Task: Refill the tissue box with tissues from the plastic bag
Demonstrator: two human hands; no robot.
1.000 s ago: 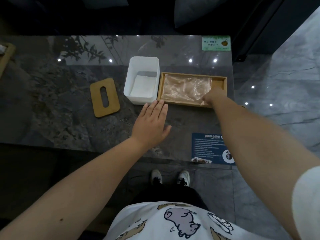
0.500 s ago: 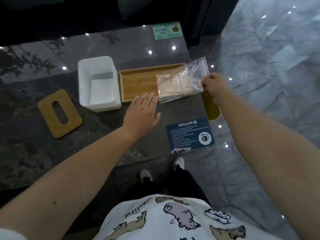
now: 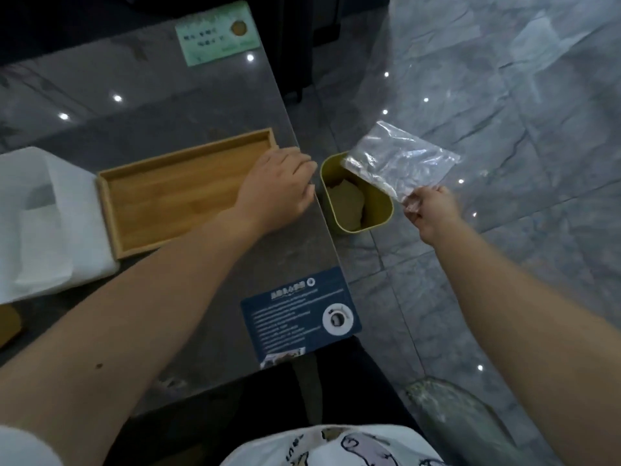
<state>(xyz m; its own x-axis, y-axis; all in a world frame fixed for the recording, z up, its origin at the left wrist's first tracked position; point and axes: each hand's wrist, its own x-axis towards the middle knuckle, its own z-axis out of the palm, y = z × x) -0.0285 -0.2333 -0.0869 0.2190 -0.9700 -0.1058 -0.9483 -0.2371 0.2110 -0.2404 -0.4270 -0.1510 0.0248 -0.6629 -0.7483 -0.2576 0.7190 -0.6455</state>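
Off the right edge of the surface (image 3: 208, 105), above the floor, my right hand (image 3: 428, 210) holds the plastic bag (image 3: 400, 163). The fingers are closed in a pinch on one corner of it, the corner nearest to me. From this pinch the bag stretches away from me and to the left, so its long axis runs slantwise, and its far end hangs over the rim of the yellow bin (image 3: 356, 196) that stands on the floor just beside the surface edge. The bag looks clear, crumpled and flat; I cannot tell if any tissue is inside.

My left hand (image 3: 279, 186) lies on the surface with the palm down and the fingers loosely spread, holding nothing. It rests at the right end of the wooden tray (image 3: 174, 183), and its fingertips reach the surface edge, near the bin.

The tissue box (image 3: 43, 223), white and open at the top, is at the far left of this view, touching the left end of the tray. So the box lies well apart from the bag, on the opposite side of my left arm. The left hand is much nearer to the box, and the right hand is the one nearer to the bin. I judge that the bag is about to be dropped into the bin.
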